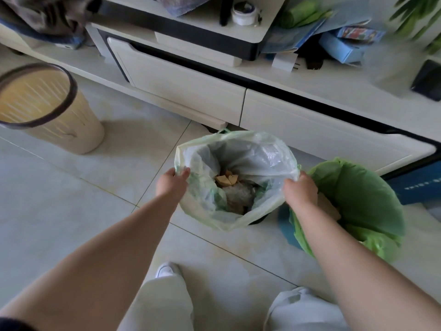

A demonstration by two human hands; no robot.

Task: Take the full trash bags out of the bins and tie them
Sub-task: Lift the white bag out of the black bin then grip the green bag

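Left hand (pixel 172 181) closed on the left rim of the pale translucent trash bag (pixel 257 158), thumb and fingers pinching the plastic edge. Right hand (pixel 299 188) closed on the right rim of the same bag, plastic bunched in the fist. Both forearms bare, reaching forward and down from the lower corners of the view.

Bag mouth held wide open between the two hands. Film is whitish with a faint green tint along the rim. Inside, low down: tan cardboard scraps (pixel 225 179) and crumpled clear wrapping beneath them. A dark bin edge (pixel 259 219) shows under the bag's near right side; how far the bag sits inside that bin cannot be told, since the plastic hides it.

Just right of the held bag, touching or nearly so: a second bin lined with a bright green bag (pixel 365 199), liner folded over the rim, the right forearm crossing its left edge. A blue bin wall shows below the green liner.

Far left, well apart: a cream slatted bin (pixel 69 123) with a dark rim ring, no liner in it, standing upright on the tiled floor (pixel 71 199).

Behind the bags: a low white cabinet (pixel 186 91) with black trim, cluttered top. Bottom of the view: pale trousers and a white shoe (pixel 165 269).
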